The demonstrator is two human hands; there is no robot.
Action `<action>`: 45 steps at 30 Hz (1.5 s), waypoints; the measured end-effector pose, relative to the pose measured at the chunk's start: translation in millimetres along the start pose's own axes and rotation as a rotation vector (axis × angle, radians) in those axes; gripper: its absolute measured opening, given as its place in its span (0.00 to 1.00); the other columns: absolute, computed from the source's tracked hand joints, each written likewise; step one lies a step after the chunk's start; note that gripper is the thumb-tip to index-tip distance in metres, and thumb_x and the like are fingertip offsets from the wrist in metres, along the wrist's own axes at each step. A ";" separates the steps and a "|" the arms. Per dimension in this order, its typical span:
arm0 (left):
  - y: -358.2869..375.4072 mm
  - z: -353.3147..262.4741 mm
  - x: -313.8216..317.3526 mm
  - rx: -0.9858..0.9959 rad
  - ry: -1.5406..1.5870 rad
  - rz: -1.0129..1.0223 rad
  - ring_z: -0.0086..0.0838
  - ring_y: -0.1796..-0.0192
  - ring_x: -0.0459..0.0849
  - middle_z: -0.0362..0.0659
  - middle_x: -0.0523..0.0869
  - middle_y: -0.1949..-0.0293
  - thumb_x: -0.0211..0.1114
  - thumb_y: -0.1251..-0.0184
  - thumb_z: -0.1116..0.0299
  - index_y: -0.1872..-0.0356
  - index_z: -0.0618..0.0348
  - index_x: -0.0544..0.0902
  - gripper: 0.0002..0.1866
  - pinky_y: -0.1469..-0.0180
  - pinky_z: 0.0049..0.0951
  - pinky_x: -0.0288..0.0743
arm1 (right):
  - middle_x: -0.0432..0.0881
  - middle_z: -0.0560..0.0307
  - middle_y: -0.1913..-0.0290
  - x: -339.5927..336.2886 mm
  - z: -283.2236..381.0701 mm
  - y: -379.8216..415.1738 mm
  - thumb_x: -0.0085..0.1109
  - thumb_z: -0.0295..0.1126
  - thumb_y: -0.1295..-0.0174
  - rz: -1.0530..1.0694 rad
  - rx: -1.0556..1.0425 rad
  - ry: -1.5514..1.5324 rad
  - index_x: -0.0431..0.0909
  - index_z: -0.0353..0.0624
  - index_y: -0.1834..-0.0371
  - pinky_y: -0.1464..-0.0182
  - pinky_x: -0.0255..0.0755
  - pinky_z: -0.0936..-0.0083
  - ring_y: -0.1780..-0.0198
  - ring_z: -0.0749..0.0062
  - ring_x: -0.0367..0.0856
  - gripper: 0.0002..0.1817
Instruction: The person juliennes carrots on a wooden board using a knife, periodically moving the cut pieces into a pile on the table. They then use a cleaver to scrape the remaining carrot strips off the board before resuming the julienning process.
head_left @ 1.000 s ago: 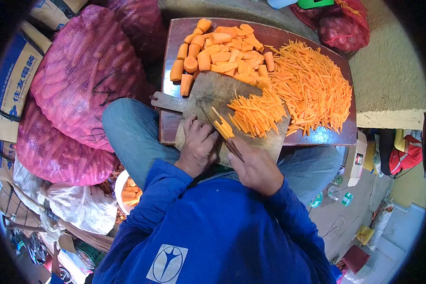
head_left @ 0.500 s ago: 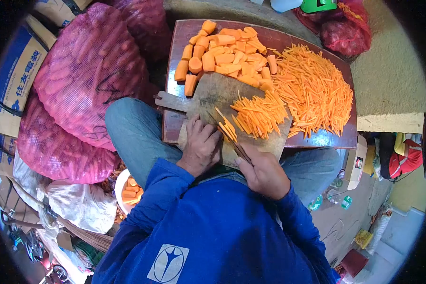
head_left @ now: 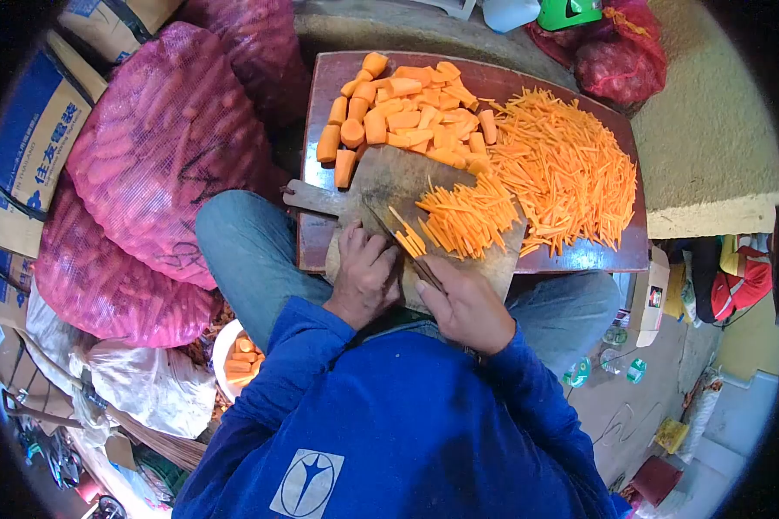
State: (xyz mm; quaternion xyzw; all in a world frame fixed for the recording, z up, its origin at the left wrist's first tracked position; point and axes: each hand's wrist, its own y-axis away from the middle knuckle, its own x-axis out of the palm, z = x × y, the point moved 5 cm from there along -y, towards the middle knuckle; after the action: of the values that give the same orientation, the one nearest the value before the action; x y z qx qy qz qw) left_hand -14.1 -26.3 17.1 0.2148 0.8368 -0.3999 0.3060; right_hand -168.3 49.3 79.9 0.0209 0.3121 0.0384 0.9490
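Observation:
A knife (head_left: pixel 379 222) is gripped in my right hand (head_left: pixel 470 304), its blade slanting up and left over the wooden cutting board (head_left: pixel 389 177). Close to the blade, my left hand (head_left: pixel 363 275) rests on the board with its fingers curled and bunched; whatever lies under the fingertips is hidden. A few fresh carrot sticks (head_left: pixel 410 235) lie along the blade's right side. Farther right on the board sits a pile of carrot sticks (head_left: pixel 469 216). The board's handle (head_left: pixel 313 199) points left, above my knee.
Under the board is a dark red table (head_left: pixel 314 238). It bears peeled carrot pieces (head_left: pixel 413 104) at the back and a large heap of carrot shreds (head_left: pixel 571 169) at right. Mesh sacks (head_left: pixel 164 147) stand at left, beside a white bucket (head_left: pixel 222 355) of carrot pieces.
My right hand and the knife have shifted slightly left, and the blade is now nearer my left fingers. The left hand stays at about the same spot. The whole view has tilted a little.

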 end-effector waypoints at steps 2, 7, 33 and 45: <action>-0.7 3.1 -0.6 -0.012 0.004 -0.014 0.52 0.48 0.80 0.51 0.82 0.56 0.74 0.50 0.77 0.57 0.63 0.87 0.16 0.28 0.64 0.68 | 0.87 0.29 0.58 -12.6 5.1 4.3 0.61 0.35 0.22 -0.032 0.055 -0.069 0.79 0.38 0.38 0.53 0.81 0.44 0.55 0.27 0.88 0.16; -6.0 4.7 -8.6 -0.112 0.068 -0.128 0.50 0.52 0.82 0.49 0.84 0.59 0.75 0.45 0.80 0.61 0.64 0.88 0.10 0.38 0.53 0.75 | 0.87 0.29 0.56 -22.8 0.6 22.3 0.62 0.32 0.22 -0.090 0.156 -0.126 0.79 0.36 0.36 0.51 0.82 0.49 0.52 0.28 0.88 0.17; -25.0 9.4 -9.7 -0.119 -0.043 0.047 0.44 0.53 0.84 0.44 0.88 0.59 0.78 0.42 0.77 0.58 0.58 0.91 0.10 0.45 0.44 0.71 | 0.86 0.38 0.62 -77.6 -26.4 56.5 0.66 0.31 0.25 -0.327 0.162 -0.262 0.81 0.32 0.36 0.56 0.81 0.65 0.63 0.46 0.89 0.19; -25.4 5.4 -13.0 -0.056 -0.061 0.051 0.43 0.51 0.83 0.44 0.87 0.56 0.77 0.41 0.76 0.56 0.60 0.89 0.12 0.44 0.45 0.70 | 0.86 0.41 0.65 -21.0 -21.0 57.7 0.67 0.31 0.25 -0.086 -0.009 -0.261 0.82 0.32 0.34 0.59 0.80 0.63 0.67 0.56 0.87 0.20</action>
State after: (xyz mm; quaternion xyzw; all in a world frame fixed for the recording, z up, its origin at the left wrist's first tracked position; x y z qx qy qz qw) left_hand -18.2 -47.0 37.0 0.2151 0.8322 -0.3746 0.3476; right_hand -201.1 105.4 79.1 0.0081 0.1865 -0.0038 0.9824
